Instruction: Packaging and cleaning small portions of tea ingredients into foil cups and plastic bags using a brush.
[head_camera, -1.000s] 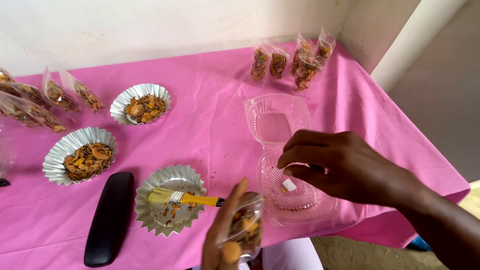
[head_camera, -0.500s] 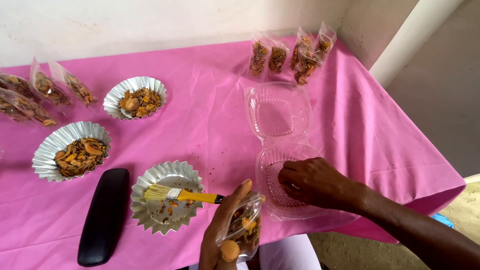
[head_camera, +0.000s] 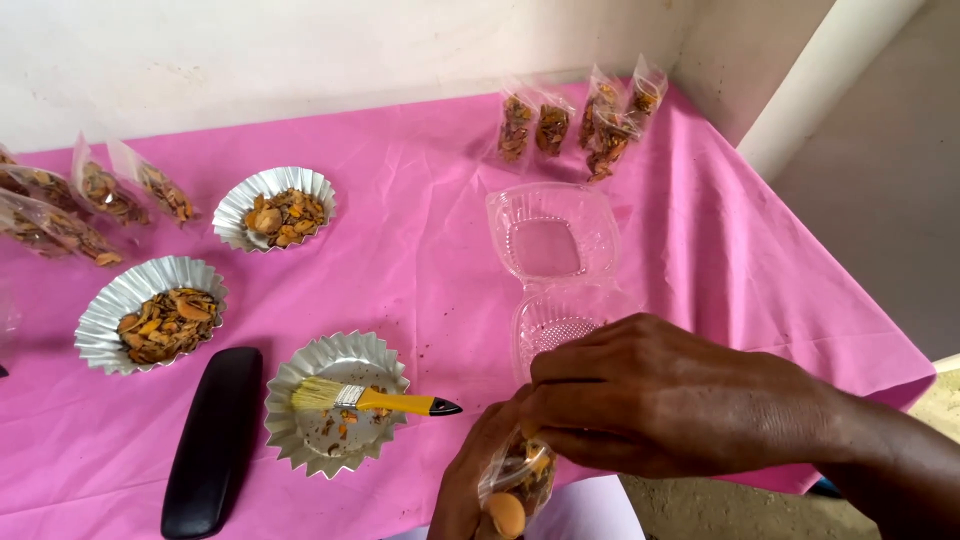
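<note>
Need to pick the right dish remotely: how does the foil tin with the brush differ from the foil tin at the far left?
The tin with the brush is nearly empty, only crumbs; the left tin holds a heap of orange-brown pieces. The first carries a yellow-handled brush across it; the left one has no tool. Both are fluted silver foil on the pink cloth.

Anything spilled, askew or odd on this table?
Little stands out: a yellow-handled brush lies across the nearly empty foil tray among a few crumbs, and the clear clamshell box lies open and empty. No spill shows on the pink cloth.
</note>
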